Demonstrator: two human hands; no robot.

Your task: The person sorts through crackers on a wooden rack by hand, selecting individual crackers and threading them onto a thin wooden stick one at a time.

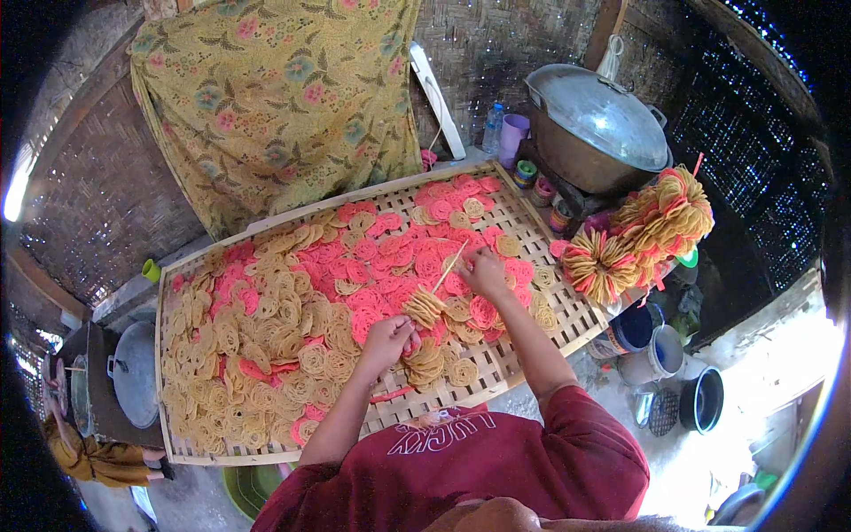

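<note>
A woven bamboo tray [545,259] lies before me, strewn with pink lacy discs [425,256] and tan lacy discs [266,319]. My left hand [392,342] grips the lower end of a thin stick [450,267], on which a short stack of tan discs [423,308] is threaded. The stick slants up to the right. Beside its upper end, my right hand [484,269] reaches down to the discs with bent fingers; whether it holds one cannot be told. A loose pile of tan discs [425,366] sits just below my left hand.
Bundles of tan and pink discs [638,239] stand off the tray's right edge. Behind them is a large lidded metal pot [598,126]. Buckets [658,352] stand on the floor at right. A floral cloth [279,100] hangs beyond the tray. Another person [100,459] is at far left.
</note>
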